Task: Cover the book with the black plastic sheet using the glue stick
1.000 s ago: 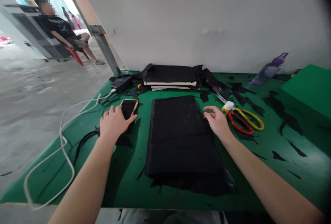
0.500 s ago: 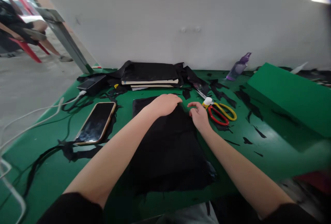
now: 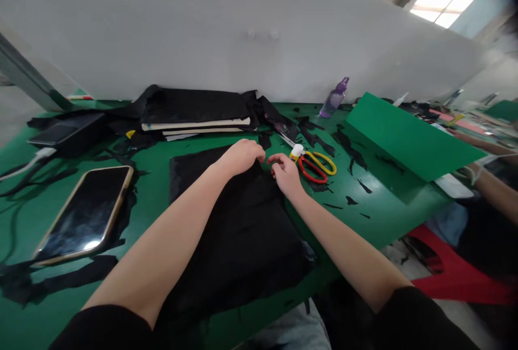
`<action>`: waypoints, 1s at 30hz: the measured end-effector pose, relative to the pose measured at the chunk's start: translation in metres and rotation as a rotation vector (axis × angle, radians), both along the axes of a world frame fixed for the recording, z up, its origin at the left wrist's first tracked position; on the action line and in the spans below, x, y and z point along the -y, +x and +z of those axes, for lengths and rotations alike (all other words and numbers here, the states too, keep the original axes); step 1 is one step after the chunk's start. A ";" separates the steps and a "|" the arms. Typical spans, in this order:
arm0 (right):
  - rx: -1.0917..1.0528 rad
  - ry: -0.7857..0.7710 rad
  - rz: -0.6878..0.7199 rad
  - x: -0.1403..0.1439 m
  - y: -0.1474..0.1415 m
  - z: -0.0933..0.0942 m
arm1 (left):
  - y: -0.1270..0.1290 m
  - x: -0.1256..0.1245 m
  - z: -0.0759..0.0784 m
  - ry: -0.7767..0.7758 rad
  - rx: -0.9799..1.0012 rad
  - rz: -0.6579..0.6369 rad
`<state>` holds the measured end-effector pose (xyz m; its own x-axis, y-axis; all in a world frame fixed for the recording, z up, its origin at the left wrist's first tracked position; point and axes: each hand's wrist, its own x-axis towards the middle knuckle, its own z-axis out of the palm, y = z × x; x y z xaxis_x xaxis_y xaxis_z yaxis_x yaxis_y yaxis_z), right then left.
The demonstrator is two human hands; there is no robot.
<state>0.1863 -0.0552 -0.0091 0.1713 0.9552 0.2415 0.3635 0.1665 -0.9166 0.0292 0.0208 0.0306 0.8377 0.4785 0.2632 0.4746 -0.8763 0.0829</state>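
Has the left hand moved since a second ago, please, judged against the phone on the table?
Yes. The left hand has left the phone and crossed rightward onto the far edge of the black fabric, close to the right hand.

A green table (image 3: 388, 215) carries a flat black cloth (image 3: 238, 231) at its centre, with a phone (image 3: 87, 212) lying face up at 9 o'clock of the cloth. Scissors (image 3: 315, 164) with red and yellow handles lie at 2 o'clock, a purple bottle (image 3: 334, 97) beyond them. A stack of black fabric and boards (image 3: 194, 115) sits at 12 o'clock, a green board (image 3: 404, 137) at 3 o'clock.
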 end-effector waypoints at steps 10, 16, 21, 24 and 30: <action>0.130 -0.008 0.005 0.018 0.008 0.012 | -0.004 -0.007 -0.008 -0.051 0.066 -0.037; 0.246 -0.072 0.026 0.021 0.008 0.020 | -0.005 -0.007 -0.007 -0.017 0.110 -0.062; 0.280 -0.222 0.106 0.019 0.014 0.028 | -0.005 -0.007 -0.006 -0.010 0.151 -0.075; 0.260 -0.238 0.141 0.020 0.016 0.031 | -0.005 -0.008 -0.007 0.011 0.169 -0.066; 0.085 -0.306 0.197 0.025 0.011 0.039 | -0.005 -0.010 -0.010 0.056 0.181 -0.039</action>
